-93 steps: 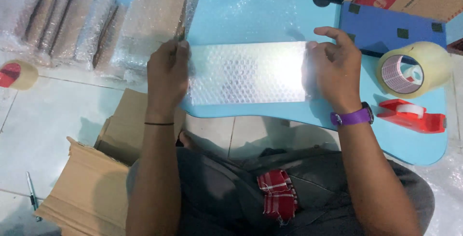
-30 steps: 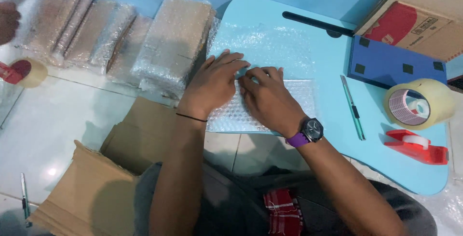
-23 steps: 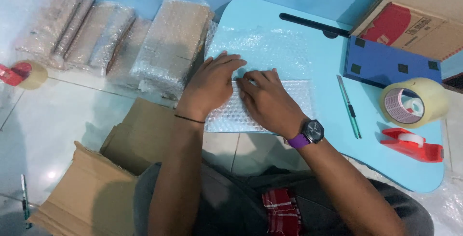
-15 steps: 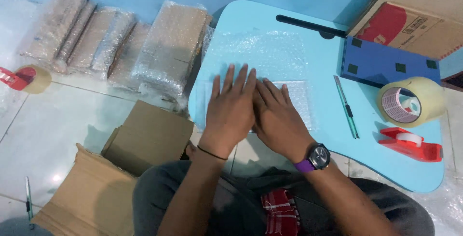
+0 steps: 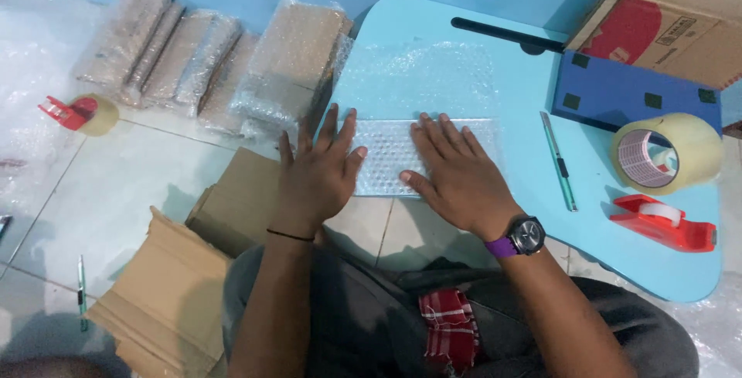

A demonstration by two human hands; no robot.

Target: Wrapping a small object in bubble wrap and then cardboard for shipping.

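Nearest the camera, the person's lap shows a red checked cloth [image 5: 450, 330], with flattened cardboard [image 5: 174, 285] on the tiled floor beside it. Just beyond, both hands lie flat, fingers spread and released, grasping nothing. The left hand [image 5: 315, 177] covers the left end of a folded bubble wrap strip [image 5: 386, 158], and the right hand [image 5: 461, 175], above a purple-strapped watch [image 5: 519, 236], presses its right part.

The strip sits at the near edge of the light blue counter [image 5: 533, 216], overhanging it slightly. Its long axis runs left to right, parallel to that edge.

To flatten it well, I judge even pressure from both palms, sliding outward along the length, would keep the fold square.

Farther right lie a utility knife [image 5: 558, 160], a red tape dispenser [image 5: 665, 223] and a clear tape roll [image 5: 665, 152]. Farthest left, 4 or so wrapped bundles [image 5: 294, 61] rest on the floor.
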